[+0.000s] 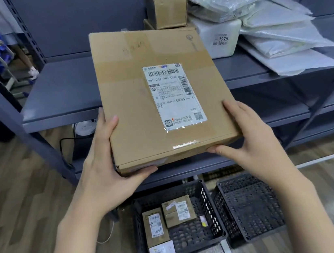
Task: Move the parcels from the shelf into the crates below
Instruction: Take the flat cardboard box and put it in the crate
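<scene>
I have the flat cardboard parcel (157, 93) by its near corners: my left hand (111, 165) wraps the near-left corner, thumb under the front edge and fingers up the side, and my right hand (247, 143) takes the near-right corner the same way, so the wide box stays level with its shipping label (173, 95) facing me. It is tilted up out over the near edge of the shelf (55, 94); whether its far end rests on the shelf I cannot tell. Far right on the shelf wait a small brown box (165, 9), a white foam box (222, 38) and a heap of plastic mailer bags (272, 27). Below, the left crate (209, 207) holds a few small parcels, and the right crate (251, 206) looks empty, the roomier place for something this broad.
</scene>
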A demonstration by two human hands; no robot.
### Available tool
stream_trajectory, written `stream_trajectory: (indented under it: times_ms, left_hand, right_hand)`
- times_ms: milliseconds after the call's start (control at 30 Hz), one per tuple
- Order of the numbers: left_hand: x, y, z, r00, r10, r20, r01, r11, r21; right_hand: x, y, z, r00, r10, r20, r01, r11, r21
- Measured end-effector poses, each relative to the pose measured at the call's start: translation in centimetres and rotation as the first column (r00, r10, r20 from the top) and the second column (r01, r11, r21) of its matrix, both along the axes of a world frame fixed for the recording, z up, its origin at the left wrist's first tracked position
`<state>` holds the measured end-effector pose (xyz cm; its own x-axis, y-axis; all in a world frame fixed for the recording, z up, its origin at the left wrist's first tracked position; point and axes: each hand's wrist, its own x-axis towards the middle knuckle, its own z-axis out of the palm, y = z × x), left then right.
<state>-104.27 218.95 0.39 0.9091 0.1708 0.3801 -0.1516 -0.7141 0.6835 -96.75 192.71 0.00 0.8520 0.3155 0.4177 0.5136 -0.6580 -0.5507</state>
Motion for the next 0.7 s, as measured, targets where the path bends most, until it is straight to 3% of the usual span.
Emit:
stream_trajectory:
  times_ms: [100, 233, 433, 700]
  left_hand:
    - [0.4, 0.5, -0.3, 0.997, 0.029, -0.066, -0.027, 0.999, 0.038]
    - [1.0, 1.8, -0.7, 0.996, 0.031, -0.085, -0.013, 0.979, 0.203]
    - [1.9, 0.1, -1.0, 0.994, 0.047, -0.098, -0.024, 0.974, 0.227]
    - [2.4, -2.2, -2.0, 0.971, 0.201, 0.129, -0.231, 0.928, 0.293]
  right_hand:
    - [0.0, 0.5, -0.6, 0.998, -0.016, 0.062, 0.016, 1.000, -0.007]
    - [0.0, 1.0, -2.1, 0.990, -0.041, 0.138, 0.046, 0.998, -0.033]
    - [0.0, 2.3, -2.5, 0.953, -0.104, 0.285, 0.105, 0.994, 0.014]
    - [0.8, 2.7, -3.3, 0.963, -0.124, 0.238, 0.116, 0.992, 0.048]
